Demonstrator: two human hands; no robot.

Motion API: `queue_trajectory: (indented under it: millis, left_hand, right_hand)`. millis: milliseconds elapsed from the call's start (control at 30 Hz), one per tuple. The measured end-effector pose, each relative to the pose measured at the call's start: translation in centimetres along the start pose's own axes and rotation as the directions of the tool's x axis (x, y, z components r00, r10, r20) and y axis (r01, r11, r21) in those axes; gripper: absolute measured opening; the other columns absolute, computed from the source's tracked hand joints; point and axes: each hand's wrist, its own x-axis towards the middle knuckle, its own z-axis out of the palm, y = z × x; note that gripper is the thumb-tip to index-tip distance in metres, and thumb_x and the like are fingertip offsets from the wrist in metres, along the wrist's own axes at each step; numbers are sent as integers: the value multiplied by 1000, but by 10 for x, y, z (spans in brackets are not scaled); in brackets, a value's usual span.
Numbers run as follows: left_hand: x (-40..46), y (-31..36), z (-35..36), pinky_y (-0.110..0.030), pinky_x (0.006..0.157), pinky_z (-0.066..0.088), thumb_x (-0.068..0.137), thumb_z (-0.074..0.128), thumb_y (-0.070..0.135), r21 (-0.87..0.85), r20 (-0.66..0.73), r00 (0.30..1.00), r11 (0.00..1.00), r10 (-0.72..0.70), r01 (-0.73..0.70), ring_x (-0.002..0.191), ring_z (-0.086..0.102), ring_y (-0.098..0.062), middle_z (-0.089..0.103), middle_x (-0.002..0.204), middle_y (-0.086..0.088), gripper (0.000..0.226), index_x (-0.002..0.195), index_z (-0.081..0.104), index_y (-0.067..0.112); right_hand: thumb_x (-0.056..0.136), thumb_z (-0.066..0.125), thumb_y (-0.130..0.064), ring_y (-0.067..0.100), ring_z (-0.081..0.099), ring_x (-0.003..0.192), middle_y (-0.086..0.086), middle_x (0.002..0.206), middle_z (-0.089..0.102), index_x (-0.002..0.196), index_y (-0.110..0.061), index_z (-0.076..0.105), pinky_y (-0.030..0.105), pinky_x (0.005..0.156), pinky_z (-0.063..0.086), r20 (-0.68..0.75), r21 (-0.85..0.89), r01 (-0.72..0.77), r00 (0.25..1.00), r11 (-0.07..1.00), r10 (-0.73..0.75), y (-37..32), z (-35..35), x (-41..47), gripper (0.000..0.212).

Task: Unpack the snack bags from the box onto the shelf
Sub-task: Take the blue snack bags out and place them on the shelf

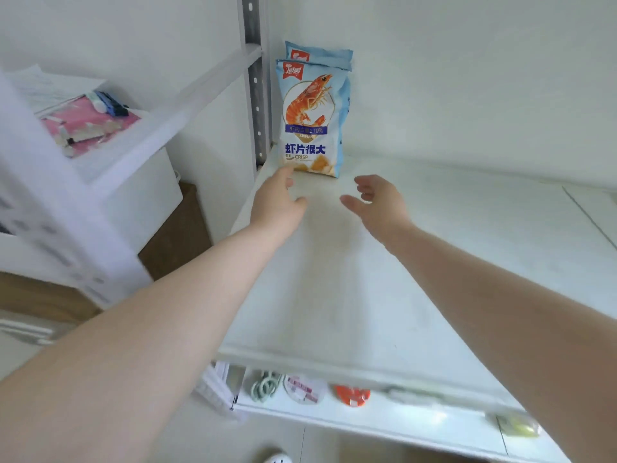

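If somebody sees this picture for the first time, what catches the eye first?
First, the front shrimp crisp bag, standing upright in the back left corner of the white shelf, with a second bag behind it. Next, the left hand and right hand, both open and empty just before the bags.

Two snack bags (310,118), light blue with a prawn printed on the front, stand one behind the other at the far left corner of one white shelf (434,262). Two bare hands, the left hand (278,203) and the right hand (379,203), reach over it.
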Motion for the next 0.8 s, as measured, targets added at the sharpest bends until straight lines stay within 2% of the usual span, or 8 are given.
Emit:
queue_trajectory:
  millis: [100, 200, 267, 400, 567, 667, 800]
  left_hand:
    - [-72, 30, -12, -31, 93, 45, 87, 56, 10, 180, 109, 989, 977, 97, -116, 123, 49, -18, 52, 135, 0, 59, 142, 40, 20]
    - [-142, 59, -25, -35, 100, 39, 86, 56, 9, 358, 239, 946, 886, 219, -296, 124, 46, -24, 51, 135, -2, 61, 143, 39, 18]
    - [-189, 73, -28, -34, 101, 37, 85, 57, 9, 402, 291, 920, 840, 261, -365, 123, 46, -26, 51, 135, -3, 61, 143, 39, 18]
    - [-289, 75, -21, -32, 104, 35, 83, 57, 6, 362, 396, 875, 829, 278, -427, 123, 47, -25, 52, 135, -4, 61, 141, 44, 15]
    - [-385, 53, -8, -33, 103, 36, 82, 61, 10, 336, 627, 737, 766, 253, -548, 123, 48, -25, 52, 135, -3, 63, 141, 43, 17]
    - [-425, 46, -3, -35, 102, 36, 82, 61, 14, 325, 721, 653, 719, 232, -614, 122, 48, -26, 51, 136, -4, 64, 142, 41, 17]
    - [-467, 47, 4, -35, 106, 34, 85, 59, 18, 334, 784, 598, 700, 165, -631, 126, 45, -25, 48, 138, -2, 65, 145, 35, 21]
  right_hand:
    - [90, 69, -27, 19, 55, 119, 3, 131, 58, 135, -17, 54, 30, 96, 44, 47, -155, 48, 998, 987, -41, -6, -29, -71, 48]
    - [92, 64, -26, 20, 52, 123, 1, 133, 56, 137, -21, 51, 33, 94, 45, 81, -347, 100, 994, 932, -77, -8, -60, -145, 47]
    - [92, 62, -24, 20, 50, 124, -1, 133, 55, 138, -22, 50, 32, 90, 45, 73, -408, 99, 994, 908, -76, -6, -79, -196, 47]
    - [91, 63, -20, 24, 54, 118, 2, 131, 57, 136, -18, 54, 31, 79, 44, -15, -364, -53, 999, 930, 51, 17, -100, -312, 46]
    - [89, 64, -24, 27, 51, 123, 5, 137, 53, 140, -18, 50, 36, 94, 45, -25, -417, -296, 949, 859, 315, 58, -106, -443, 53]
    - [87, 63, -23, 29, 50, 124, 6, 136, 53, 138, -20, 51, 37, 92, 46, -80, -416, -402, 910, 816, 408, 72, -110, -502, 52]
    - [91, 61, -25, 28, 48, 125, 5, 138, 51, 141, -20, 46, 37, 89, 45, -99, -466, -474, 867, 747, 488, 86, -125, -561, 53]
